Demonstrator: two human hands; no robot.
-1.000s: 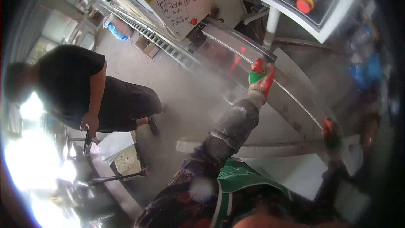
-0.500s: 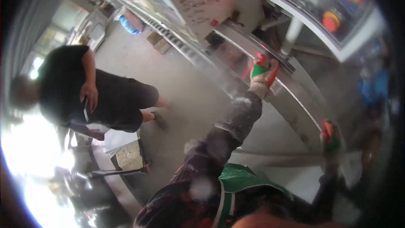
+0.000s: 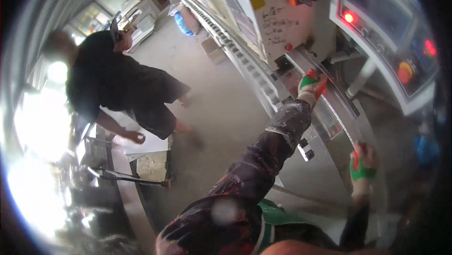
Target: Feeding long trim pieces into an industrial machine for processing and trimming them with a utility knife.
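A long narrow panel with a pale edge (image 3: 337,116) runs slantwise across the machine's feed area. My left hand (image 3: 313,86), in a red, green and white work glove, closes round the far part of this edge. Nearer to me, my right hand (image 3: 363,164), gloved alike, has its fingers bent over the panel's near end. The undersides of both hands are hidden. Beneath the panel lies a pale machine surface (image 3: 316,158).
A control panel (image 3: 376,43) with lit red lamps and a red stop button overhangs at the right. A metal roller rail (image 3: 226,43) leads away. Another person (image 3: 122,83) stands at left beside a cart with a pale block (image 3: 151,166). A cardboard box (image 3: 213,50) sits on the floor.
The whole view has shifted, with the machine now further right and lower. My right hand sits closer to the left one. The other person has raised one hand with a thin object.
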